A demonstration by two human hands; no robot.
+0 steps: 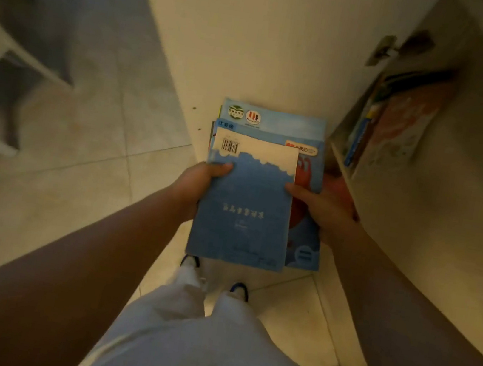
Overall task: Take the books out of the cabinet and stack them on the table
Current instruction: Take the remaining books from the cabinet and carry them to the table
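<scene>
Beside the open cabinet [406, 119], both hands carry a stack of books [243, 202] above the tiled floor [77, 139]; the left hand [199, 183] grips its left edge, thumb over the blue cover, the right hand [321, 207] clasps the right edge, and more books [396, 121] lean inside the cabinet

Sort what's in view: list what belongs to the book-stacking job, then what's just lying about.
Job:
stack of books held by both hands
left hand
right hand
books in the cabinet
open cabinet door

Lying about:
white furniture at left
tiled floor
</scene>
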